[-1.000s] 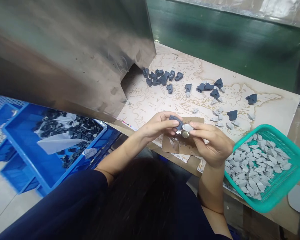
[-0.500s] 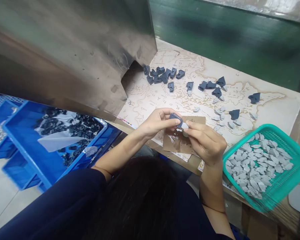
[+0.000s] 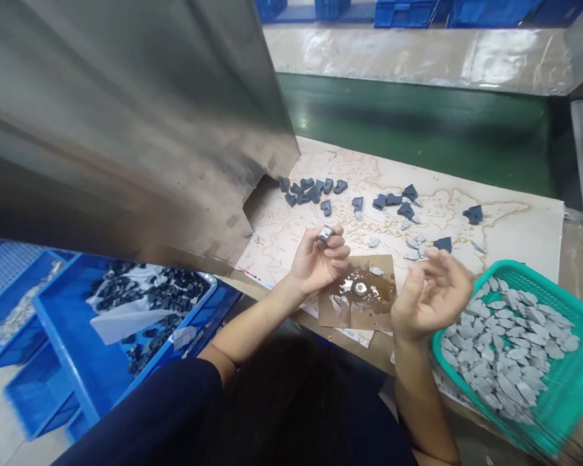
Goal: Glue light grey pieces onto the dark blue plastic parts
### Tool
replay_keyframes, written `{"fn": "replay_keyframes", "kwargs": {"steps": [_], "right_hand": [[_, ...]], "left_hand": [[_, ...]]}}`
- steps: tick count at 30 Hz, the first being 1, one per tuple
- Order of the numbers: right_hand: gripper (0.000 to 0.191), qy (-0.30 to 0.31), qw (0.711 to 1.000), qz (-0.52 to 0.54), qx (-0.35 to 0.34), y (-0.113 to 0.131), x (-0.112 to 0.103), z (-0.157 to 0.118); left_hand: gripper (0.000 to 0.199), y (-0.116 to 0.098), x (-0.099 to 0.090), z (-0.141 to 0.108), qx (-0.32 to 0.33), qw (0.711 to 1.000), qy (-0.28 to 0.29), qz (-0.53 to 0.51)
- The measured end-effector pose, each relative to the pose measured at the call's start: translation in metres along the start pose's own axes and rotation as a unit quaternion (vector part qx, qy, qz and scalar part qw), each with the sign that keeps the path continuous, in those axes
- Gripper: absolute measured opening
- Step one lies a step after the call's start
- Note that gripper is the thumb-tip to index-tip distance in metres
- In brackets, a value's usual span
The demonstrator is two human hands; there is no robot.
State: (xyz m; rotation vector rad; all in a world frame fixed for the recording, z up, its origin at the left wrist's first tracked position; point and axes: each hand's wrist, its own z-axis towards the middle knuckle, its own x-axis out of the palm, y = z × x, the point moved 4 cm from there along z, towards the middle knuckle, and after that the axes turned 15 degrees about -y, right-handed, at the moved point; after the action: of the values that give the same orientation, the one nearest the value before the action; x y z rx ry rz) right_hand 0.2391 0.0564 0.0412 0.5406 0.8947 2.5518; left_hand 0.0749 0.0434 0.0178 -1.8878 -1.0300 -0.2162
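Note:
My left hand holds a small dark plastic part between thumb and fingertips; its upturned face looks pale and shiny. My right hand is raised with its fingers apart and nothing visible in them, slightly blurred. Between the hands lies a piece of cardboard, wet with a brown glossy liquid. On it are a small round metallic-looking thing and one light grey piece. Beyond my hands, several dark plastic parts and loose grey pieces are scattered on the map-printed sheet.
A green basket of grey pieces stands at the right. A large metal panel rises on the left. Below it are blue bins, one holding many dark parts. A green strip runs behind the sheet.
My hands have come apart: the left has moved left with the dark part, the right has opened and moved right. A grey piece now shows on the cardboard. The view has tilted upward.

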Motion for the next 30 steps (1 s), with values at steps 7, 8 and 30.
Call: {"fn": "replay_keyframes", "kwargs": {"steps": [7,8,30], "right_hand": [[0.041,0.014,0.999,0.014,-0.034,0.016,-0.008,-0.003],[0.042,0.021,0.999,0.011,-0.032,0.016,-0.009,-0.003],[0.019,0.097,0.932,-0.339,-0.088,0.003,-0.071,0.048]], "left_hand": [[0.015,-0.044,0.087,0.121,0.279,0.892,0.069,0.350],[0.015,-0.049,0.109,0.145,0.322,0.853,0.075,0.403],[0.042,-0.048,-0.022,0.101,0.453,0.496,-0.004,0.741]]}}
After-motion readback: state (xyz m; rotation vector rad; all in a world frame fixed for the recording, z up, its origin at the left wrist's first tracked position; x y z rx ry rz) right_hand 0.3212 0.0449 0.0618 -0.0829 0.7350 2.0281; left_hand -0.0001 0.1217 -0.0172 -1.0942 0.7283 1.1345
